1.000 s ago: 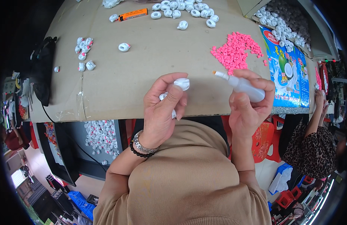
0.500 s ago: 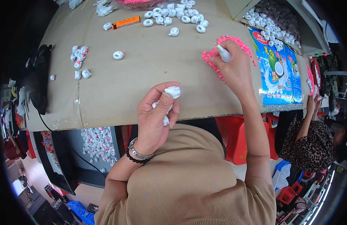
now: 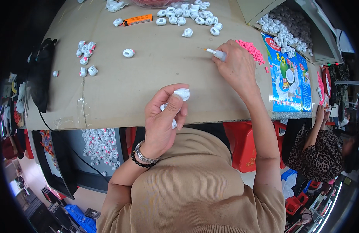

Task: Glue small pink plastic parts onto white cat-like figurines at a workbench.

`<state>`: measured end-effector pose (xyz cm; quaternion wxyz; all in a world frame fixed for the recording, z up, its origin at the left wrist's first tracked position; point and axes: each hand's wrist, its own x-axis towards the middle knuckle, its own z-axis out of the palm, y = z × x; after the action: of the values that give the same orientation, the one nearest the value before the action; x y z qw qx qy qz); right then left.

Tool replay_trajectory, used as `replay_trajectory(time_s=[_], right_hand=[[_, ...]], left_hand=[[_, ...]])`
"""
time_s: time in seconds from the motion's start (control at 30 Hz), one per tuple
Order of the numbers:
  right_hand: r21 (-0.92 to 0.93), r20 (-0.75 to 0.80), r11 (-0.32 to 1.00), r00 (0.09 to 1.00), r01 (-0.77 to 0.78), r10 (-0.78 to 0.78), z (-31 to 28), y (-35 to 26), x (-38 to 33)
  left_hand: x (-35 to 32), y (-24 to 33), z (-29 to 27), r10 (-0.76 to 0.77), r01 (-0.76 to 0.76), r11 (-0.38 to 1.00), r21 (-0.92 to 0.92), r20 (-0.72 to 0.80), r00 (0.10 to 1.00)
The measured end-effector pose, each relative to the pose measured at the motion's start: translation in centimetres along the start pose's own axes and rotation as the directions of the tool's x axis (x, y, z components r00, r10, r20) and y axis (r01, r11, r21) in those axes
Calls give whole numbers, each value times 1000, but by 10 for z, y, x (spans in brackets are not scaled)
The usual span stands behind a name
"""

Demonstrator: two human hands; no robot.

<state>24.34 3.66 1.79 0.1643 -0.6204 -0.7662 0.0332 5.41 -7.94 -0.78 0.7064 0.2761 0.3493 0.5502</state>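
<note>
Between the thumb and forefinger of my left hand (image 3: 160, 120) is a small white rounded piece (image 3: 182, 94). More white pieces are tucked under its curled fingers, partly hidden. My right hand (image 3: 238, 66) grips a small white needle-tip bottle (image 3: 220, 55), held nearly level with its thin tip pointing left. That hand hovers over the table just left of a heap of small pink bits (image 3: 251, 51) and covers part of it. A lone white piece with a pink spot (image 3: 128, 53) lies on the table, left of both hands.
White ring-like pieces (image 3: 186, 13) cluster at the back, near an orange tube (image 3: 138, 19). A group of white-and-pink pieces (image 3: 85, 49) lies left. A blue printed sheet (image 3: 290, 77) covers the right side. Below the edge, a drawer (image 3: 88, 176) holds many pieces. Another person (image 3: 317, 151) sits at right.
My right hand has drawn left off the pink heap, and the bottle has swung from steep to nearly level, tip leftward. My left hand keeps its hold. The view has shifted slightly.
</note>
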Motion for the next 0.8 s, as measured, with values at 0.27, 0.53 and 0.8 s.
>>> replay_trajectory(time_s=[0.27, 0.53, 0.8], right_hand=[[106, -26, 994, 999, -41, 44, -10, 8, 3], [-46, 125, 997, 990, -56, 62, -7, 3, 8], [-12, 100, 999, 994, -38, 39, -5, 7, 9]], left_hand=[[0, 2, 0, 5, -5, 1000, 11, -29, 1000], [0, 2, 2, 12, -11, 999, 34, -34, 999], [1, 1, 1, 12, -12, 1000, 22, -21, 1000]])
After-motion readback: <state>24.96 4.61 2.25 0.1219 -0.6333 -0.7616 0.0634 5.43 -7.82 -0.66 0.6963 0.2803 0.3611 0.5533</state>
